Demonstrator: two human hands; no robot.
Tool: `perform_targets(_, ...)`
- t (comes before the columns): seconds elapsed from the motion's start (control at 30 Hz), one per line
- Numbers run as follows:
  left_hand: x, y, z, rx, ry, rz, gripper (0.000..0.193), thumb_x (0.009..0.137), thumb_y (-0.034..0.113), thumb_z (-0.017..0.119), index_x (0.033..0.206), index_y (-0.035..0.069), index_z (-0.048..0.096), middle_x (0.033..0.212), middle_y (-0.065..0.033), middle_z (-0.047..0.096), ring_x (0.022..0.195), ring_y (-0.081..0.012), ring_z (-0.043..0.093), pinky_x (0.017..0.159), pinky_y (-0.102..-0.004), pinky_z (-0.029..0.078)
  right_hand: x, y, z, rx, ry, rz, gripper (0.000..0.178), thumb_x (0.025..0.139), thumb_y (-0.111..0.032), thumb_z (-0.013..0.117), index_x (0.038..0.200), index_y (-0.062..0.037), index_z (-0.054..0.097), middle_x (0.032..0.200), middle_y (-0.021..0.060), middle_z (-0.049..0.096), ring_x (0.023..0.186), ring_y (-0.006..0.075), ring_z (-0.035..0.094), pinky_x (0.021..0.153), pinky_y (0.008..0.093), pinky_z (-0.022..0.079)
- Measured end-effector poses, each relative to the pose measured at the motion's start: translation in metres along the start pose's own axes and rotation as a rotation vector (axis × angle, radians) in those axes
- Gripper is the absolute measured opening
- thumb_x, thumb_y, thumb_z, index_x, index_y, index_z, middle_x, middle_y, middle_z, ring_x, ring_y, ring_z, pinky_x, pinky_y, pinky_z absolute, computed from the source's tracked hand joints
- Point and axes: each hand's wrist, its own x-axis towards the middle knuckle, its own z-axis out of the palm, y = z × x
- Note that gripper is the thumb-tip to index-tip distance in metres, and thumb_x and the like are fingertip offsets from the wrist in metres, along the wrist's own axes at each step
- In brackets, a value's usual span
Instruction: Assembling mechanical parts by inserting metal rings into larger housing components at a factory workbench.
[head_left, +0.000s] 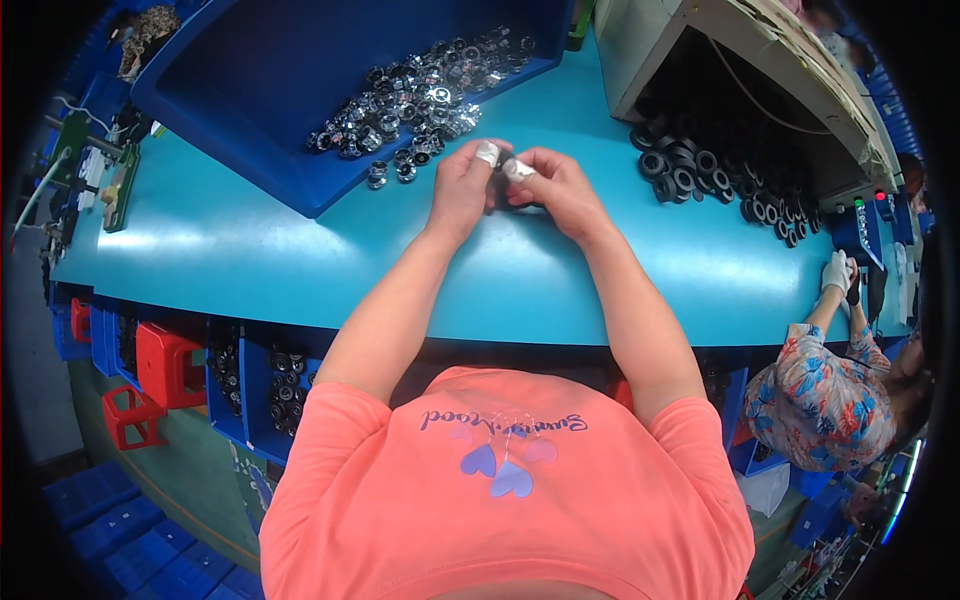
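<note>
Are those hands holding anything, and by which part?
The left hand and right hand together hold a small dark piece; exactly where they grip it is hidden.

**Drawn Together in a Close Pinch**

We see the left arm [385, 305] and the right arm [640, 305] reach forward, bare along the forearms and slanting inward from spread elbows. Our left wrist [443, 230] and right wrist [597, 232] look nearly straight. Ahead of the chest, our left hand [462, 187] and right hand [562, 192] meet almost tip to tip, digits bent and pinching. On each, we notice one digit wrapped in white.
</note>
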Motion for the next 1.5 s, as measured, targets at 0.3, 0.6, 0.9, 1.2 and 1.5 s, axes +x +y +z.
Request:
perform_targets(0.3, -0.004, 0.001, 0.008, 0.052, -0.149, 0.047, 0.05, 0.087, 0.003, 0.073, 0.135, 0.004, 0.058, 0.107, -0.002, 0.067, 0.094, -0.0096, 0.063, 0.075, -0.0245, 0.053, 0.005, 0.003, -0.02, -0.153, 0.03, -0.003, 0.031, 0.095, -0.032, 0.059, 0.095, -0.0014, 0.065, 0.077, 0.0055, 0.064, 0.069, 0.0127, 0.062, 0.059, 0.0276, 0.053)
perform_targets(0.6, -0.006, -0.002, 0.004, 0.54, -0.089, 0.462, 0.045, 0.085, 0.002, 0.072, 0.129, 0.001, 0.058, 0.108, -0.0071, 0.064, 0.095, -0.0121, 0.063, 0.076, -0.0251, 0.053, 0.006, 0.007, -0.006, 0.027, 0.084, -0.014, 0.032, 0.095, -0.033, 0.058, 0.093, -0.0024, 0.067, 0.073, 0.0037, 0.064, 0.064, 0.0108, 0.061, 0.056, 0.0263, 0.052)
perform_targets(0.9, -0.01, 0.008, 0.005, 0.239, -0.241, 0.179, 0.057, 0.087, 0.0, 0.07, 0.137, 0.004, 0.042, 0.102, -0.0057, 0.062, 0.088, -0.0107, 0.061, 0.073, -0.0249, 0.051, -0.002, -0.006, -0.013, -0.35, 0.071, -0.045, 0.032, 0.098, -0.032, 0.062, 0.1, -0.0013, 0.067, 0.081, 0.0034, 0.066, 0.067, 0.0097, 0.061, 0.06, 0.0246, 0.053)
perform_targets(1.2, -0.001, 0.007, 0.003, 0.092, -0.115, 0.008, 0.03, 0.097, 0.011, 0.062, 0.125, 0.002, 0.059, 0.097, -0.0045, 0.068, 0.075, -0.0088, 0.059, 0.063, -0.0245, 0.051, 0.003, 0.003, -0.009, 0.141, 0.102, -0.051, 0.025, 0.102, -0.021, 0.055, 0.108, 0.0017, 0.061, 0.089, 0.0103, 0.069, 0.076, 0.0168, 0.069, 0.068, 0.0287, 0.059)
perform_targets(1.5, -0.007, 0.013, 0.006, 0.455, -0.094, 0.164, 0.029, 0.097, 0.014, 0.061, 0.124, 0.006, 0.067, 0.093, 0.0015, 0.067, 0.07, -0.0034, 0.053, 0.06, -0.0211, 0.046, -0.001, -0.004, -0.01, -0.418, 0.169, -0.105, 0.033, 0.101, -0.03, 0.057, 0.094, 0.0021, 0.064, 0.077, 0.0069, 0.067, 0.066, 0.0137, 0.066, 0.057, 0.0289, 0.057)
